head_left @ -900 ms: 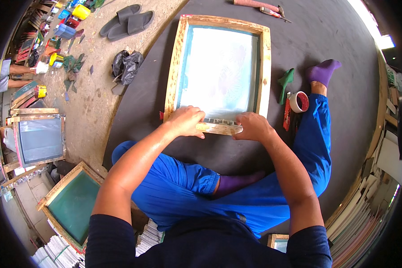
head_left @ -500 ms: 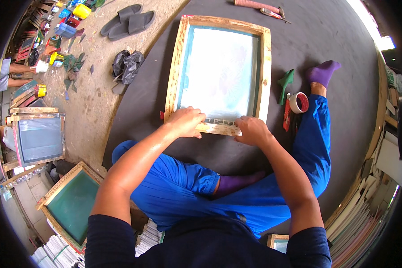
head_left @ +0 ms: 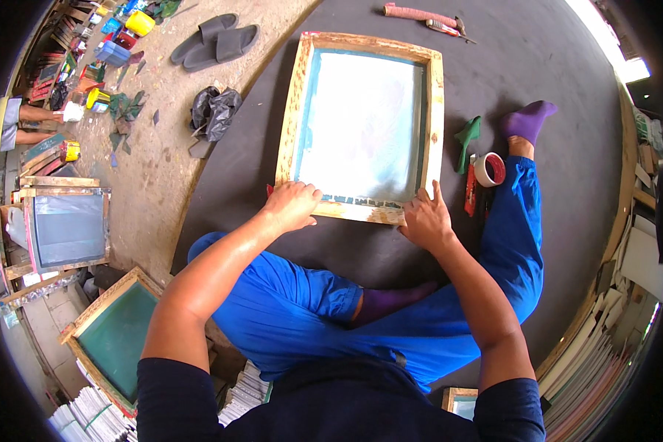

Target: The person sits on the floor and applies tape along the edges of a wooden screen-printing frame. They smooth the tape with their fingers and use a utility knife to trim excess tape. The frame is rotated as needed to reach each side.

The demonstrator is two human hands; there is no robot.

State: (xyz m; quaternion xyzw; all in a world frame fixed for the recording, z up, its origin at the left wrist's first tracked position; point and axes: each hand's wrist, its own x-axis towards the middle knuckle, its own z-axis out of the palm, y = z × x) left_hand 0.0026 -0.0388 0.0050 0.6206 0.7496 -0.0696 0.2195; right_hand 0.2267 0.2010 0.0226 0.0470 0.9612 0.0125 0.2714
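Note:
A wooden screen printing frame [head_left: 434,125] lies flat on the dark surface in front of me. Its mesh is pale and bright, edged with a blue-green band, and dark broken patches run along its near side. At the near left corner, my left hand [head_left: 293,206] grips the near rail, fingers bent over it. My right hand [head_left: 429,219] holds the near right corner, with one finger stretched along the right rail and the thumb by the near rail's front edge. The undersides of the rails are hidden.
Right of the frame lie a green scraper-like piece [head_left: 467,140], a tape roll [head_left: 489,170] and a red cutter [head_left: 470,193]. Beyond it is a pink-wrapped tool [head_left: 420,13]. Sandals [head_left: 217,44] and a black plastic bag [head_left: 215,113] lie left; another person's hands [head_left: 59,116] show farther off.
Both hands have shifted outward, the left one leftward and the right one toward the corner, where a finger now extends along the rail. The frame sits slightly lower in the picture.

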